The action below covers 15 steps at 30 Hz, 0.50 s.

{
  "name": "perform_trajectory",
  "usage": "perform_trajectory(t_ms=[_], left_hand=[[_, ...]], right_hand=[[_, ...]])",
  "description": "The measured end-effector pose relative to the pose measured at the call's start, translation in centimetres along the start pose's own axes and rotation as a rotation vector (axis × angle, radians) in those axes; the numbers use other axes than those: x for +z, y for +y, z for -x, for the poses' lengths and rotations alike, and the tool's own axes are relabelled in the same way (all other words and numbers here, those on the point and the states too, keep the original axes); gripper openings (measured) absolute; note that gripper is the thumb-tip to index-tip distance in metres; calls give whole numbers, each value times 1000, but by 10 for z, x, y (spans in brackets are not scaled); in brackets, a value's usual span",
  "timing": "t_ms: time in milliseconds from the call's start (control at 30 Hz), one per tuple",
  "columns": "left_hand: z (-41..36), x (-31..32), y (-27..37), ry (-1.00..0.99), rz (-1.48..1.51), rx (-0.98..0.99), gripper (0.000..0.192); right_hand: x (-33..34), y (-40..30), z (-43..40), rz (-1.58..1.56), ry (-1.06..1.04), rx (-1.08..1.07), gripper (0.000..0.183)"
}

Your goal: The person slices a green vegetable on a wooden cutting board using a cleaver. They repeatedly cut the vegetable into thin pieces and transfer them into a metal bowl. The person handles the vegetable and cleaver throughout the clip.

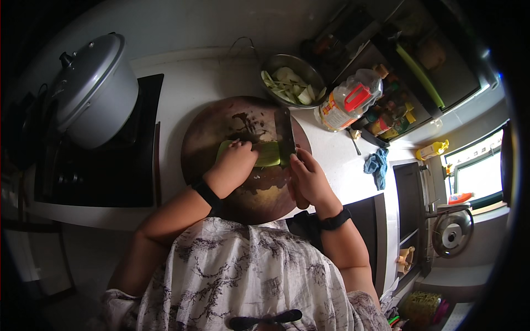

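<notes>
My right hand [308, 176] grips the wooden handle of a cleaver [284, 132], whose broad dark blade points away from me. The blade stands at the right end of a pale-green vegetable piece [267, 154], possibly a gourd. My left hand [237, 163] is over the vegetable's left part with curled fingers, holding it against a round wooden chopping board [240, 209]. The fingers hide some of the vegetable. Dark wet patches mark the board's surface. Beyond the board's far right edge, a metal bowl [267, 60] contains several pale-green cut pieces [296, 87].
A large lidded metal pot [99, 91] stands on the black cooktop [112, 182] at left. To the right are a plastic jug [345, 101] with a red handle, a spoon [356, 142], and a blue cloth [377, 165]. A shelf [414, 128] with bottles and packets stands behind.
</notes>
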<state>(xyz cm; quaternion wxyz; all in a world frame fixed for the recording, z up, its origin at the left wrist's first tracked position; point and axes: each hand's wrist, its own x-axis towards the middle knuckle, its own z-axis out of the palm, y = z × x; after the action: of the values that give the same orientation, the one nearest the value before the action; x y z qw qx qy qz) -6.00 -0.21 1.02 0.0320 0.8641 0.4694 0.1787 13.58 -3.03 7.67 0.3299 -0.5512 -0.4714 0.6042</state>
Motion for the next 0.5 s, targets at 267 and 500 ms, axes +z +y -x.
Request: perform_trajectory(t_ms=[267, 500], left_hand=[[1, 4, -1, -40, 37, -22, 12], [0, 6, -1, -21, 21, -19, 12]], right_hand=[[2, 2, -8, 54, 21, 12, 38], [3, 2, -9, 40, 9, 36, 38]])
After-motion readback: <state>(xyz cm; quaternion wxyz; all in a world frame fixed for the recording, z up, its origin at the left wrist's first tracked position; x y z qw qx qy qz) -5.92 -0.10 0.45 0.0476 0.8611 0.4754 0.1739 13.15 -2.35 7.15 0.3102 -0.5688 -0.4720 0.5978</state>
